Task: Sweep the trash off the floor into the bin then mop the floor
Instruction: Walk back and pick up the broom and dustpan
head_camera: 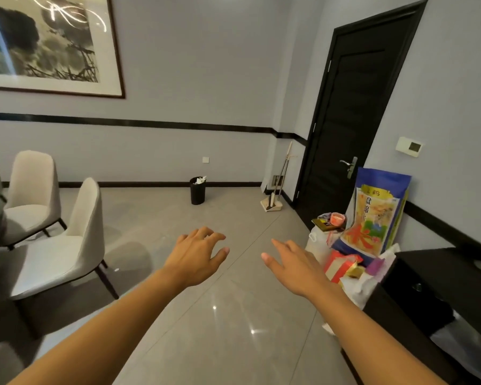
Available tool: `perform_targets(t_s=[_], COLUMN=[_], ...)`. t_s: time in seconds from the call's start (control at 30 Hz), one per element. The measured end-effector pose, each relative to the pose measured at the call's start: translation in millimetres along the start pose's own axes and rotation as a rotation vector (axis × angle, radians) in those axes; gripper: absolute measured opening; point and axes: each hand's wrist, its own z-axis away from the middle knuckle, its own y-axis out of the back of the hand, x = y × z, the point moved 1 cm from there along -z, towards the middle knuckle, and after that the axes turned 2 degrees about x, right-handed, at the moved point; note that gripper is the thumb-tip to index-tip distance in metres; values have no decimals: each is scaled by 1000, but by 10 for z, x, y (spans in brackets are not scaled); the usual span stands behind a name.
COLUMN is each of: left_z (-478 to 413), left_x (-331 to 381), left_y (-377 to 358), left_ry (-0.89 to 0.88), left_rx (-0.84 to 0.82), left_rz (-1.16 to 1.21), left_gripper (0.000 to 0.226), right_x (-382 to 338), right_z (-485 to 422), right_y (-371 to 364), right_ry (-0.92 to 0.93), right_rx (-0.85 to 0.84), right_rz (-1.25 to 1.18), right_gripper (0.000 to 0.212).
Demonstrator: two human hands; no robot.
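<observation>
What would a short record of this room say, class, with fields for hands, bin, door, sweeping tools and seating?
hands: left hand and right hand both open, empty, stretched out over the floor
bin: black bin by the far wall, white paper at its top
door: dark door, closed
sweeping tools: broom and dustpan in the corner beside the door
seating: pale chairs on the left
</observation>
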Motion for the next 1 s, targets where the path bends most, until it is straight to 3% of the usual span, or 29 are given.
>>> perform_targets(t_s=[0.3,0.53,0.7,0.87,1.0], left_z=[-2305,-4189,-5802,-7298,-8136], left_x=[-664,-1037,-1184,-1320,-1565], left_y=[-281,-967,-1057,-1087,-1388], left_ry=[-49,-70,-69,-51,-60], left_rx=[-60,-100,-95,18,-48], left_rz=[33,20,5,47,50], left_gripper=[56,56,55,53,55], right_x=[358,1070,1690,2198,2428], right_z=[-2237,-4057,-5535,-6978,-7948], right_y=[75,-259,-126,98,-37], right_ry=[-10,-49,-83,-72,-73], right_rx=[32,34,36,84,37], right_rz=[55,2,-33,-32,-46], right_gripper=[73,74,74,75,75])
